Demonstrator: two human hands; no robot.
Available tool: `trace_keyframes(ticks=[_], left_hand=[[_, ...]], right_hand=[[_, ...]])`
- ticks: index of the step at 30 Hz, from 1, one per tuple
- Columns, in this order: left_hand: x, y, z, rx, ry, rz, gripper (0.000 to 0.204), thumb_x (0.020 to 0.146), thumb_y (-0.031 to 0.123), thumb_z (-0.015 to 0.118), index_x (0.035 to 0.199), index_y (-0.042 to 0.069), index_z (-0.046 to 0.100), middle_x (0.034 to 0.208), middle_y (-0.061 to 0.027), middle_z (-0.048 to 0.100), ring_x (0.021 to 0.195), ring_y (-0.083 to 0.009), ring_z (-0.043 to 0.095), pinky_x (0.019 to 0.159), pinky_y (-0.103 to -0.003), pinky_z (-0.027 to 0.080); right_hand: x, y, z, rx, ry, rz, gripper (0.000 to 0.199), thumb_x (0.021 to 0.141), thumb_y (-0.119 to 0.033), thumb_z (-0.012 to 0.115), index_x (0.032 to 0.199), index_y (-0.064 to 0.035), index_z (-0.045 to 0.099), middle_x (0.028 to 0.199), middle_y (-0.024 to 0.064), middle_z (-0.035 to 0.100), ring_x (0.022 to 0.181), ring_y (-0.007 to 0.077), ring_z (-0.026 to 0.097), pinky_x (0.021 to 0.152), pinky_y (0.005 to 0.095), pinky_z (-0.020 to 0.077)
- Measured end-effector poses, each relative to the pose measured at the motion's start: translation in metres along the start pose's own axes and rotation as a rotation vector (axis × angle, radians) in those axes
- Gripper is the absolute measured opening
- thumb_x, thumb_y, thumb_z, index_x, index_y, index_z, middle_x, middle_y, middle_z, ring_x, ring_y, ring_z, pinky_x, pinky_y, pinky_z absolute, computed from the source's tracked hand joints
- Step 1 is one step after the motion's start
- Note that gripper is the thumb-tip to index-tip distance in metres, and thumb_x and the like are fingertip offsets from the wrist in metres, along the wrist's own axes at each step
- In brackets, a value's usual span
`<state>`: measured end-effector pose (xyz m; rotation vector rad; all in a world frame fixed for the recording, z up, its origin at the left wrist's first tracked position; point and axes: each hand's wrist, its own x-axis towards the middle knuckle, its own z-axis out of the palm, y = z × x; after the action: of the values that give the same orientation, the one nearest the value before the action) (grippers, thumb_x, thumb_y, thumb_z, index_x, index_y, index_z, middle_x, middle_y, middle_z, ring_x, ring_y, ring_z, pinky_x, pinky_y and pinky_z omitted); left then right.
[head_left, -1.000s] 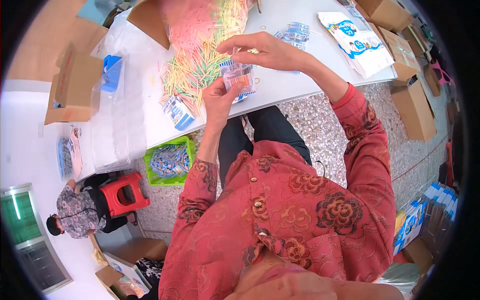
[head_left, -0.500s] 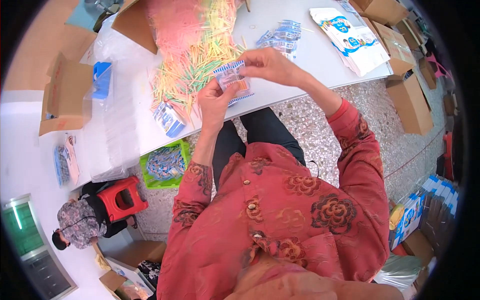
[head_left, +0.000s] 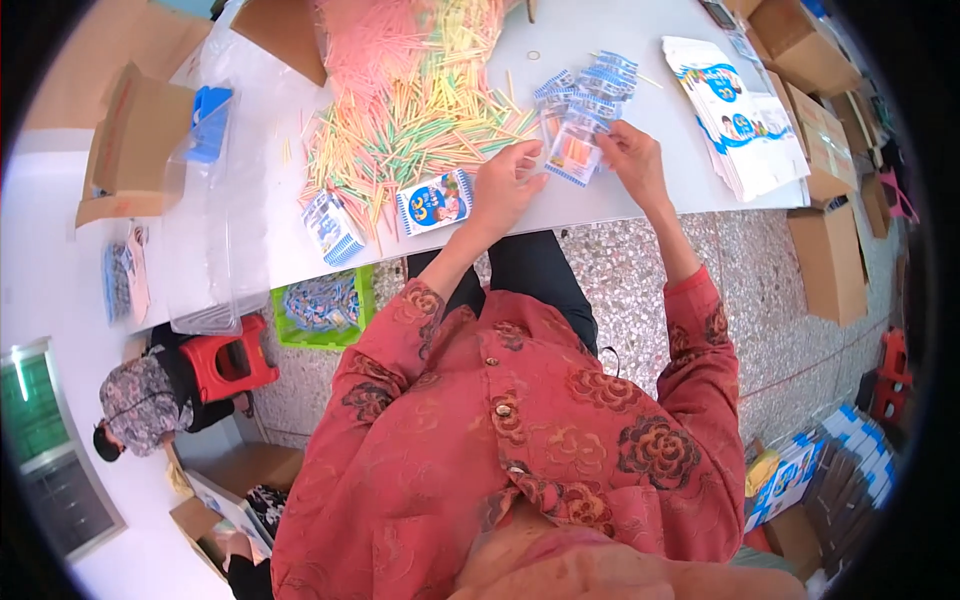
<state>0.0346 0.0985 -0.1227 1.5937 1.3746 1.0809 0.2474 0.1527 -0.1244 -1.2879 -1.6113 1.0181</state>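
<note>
Now, right hand pinches a clear packet

The right hand (head_left: 637, 165) grips the right edge of a clear packet (head_left: 573, 158) with orange sticks inside, at the near end of a heap of blue-and-white packets (head_left: 612, 76) on the white table (head_left: 640, 22). The left hand (head_left: 505, 188) is loosely curled and grasps nothing visible, between that clear packet and a printed pouch (head_left: 432, 203) lying flat. Pastel sticks (head_left: 415, 125) spread beyond the pouch; a second pouch (head_left: 330, 226) lies farther left, near the table's edge.
</note>
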Motion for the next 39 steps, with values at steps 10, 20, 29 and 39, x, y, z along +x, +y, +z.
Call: trace_keyframes(ticks=[10, 20, 29, 39], left_hand=[[-0.019, -0.026, -0.169, 0.657, 0.640, -0.070, 0.036, 0.071, 0.022, 0.074, 0.101, 0.006, 0.063, 0.094, -0.0107, 0.064, 0.087, -0.0256, 0.061, 0.076, -0.035, 0.048], [-0.108, -0.076, -0.229, 1.020, 0.567, -0.711, 0.060, 0.069, 0.052, 0.070, 0.101, 0.002, 0.064, 0.101, -0.0194, 0.061, 0.095, -0.0371, 0.057, 0.080, -0.044, 0.046], [-0.114, -0.085, -0.210, 0.936, 0.863, -0.376, 0.047, 0.068, 0.036, 0.075, 0.101, 0.004, 0.066, 0.106, -0.0157, 0.062, 0.094, -0.0343, 0.058, 0.080, -0.043, 0.046], [-0.119, -0.085, -0.217, 0.658, 0.973, -0.311, 0.023, 0.071, 0.017, 0.076, 0.081, 0.001, 0.063, 0.071, -0.0054, 0.062, 0.063, -0.0136, 0.057, 0.058, -0.027, 0.045]], right_hand=[[-0.003, -0.001, -0.015, -0.275, 0.123, -0.115, 0.015, 0.083, -0.013, 0.065, 0.088, -0.0004, 0.058, 0.062, 0.0021, 0.055, 0.055, 0.0049, 0.045, 0.049, 0.0218, 0.0376], [0.005, -0.014, -0.035, -0.270, 0.068, -0.112, 0.013, 0.085, -0.012, 0.063, 0.093, -0.0020, 0.059, 0.070, 0.0034, 0.061, 0.057, 0.0066, 0.050, 0.053, 0.0218, 0.0415], [-0.002, -0.016, -0.014, -0.128, -0.017, -0.090, 0.012, 0.089, -0.010, 0.059, 0.093, 0.0004, 0.061, 0.075, -0.0013, 0.060, 0.066, 0.0032, 0.051, 0.060, 0.0188, 0.0431], [-0.006, -0.048, 0.028, -0.056, -0.034, -0.208, 0.009, 0.088, -0.006, 0.059, 0.093, 0.0010, 0.061, 0.076, 0.0000, 0.061, 0.065, 0.0040, 0.053, 0.060, 0.0191, 0.0445]])
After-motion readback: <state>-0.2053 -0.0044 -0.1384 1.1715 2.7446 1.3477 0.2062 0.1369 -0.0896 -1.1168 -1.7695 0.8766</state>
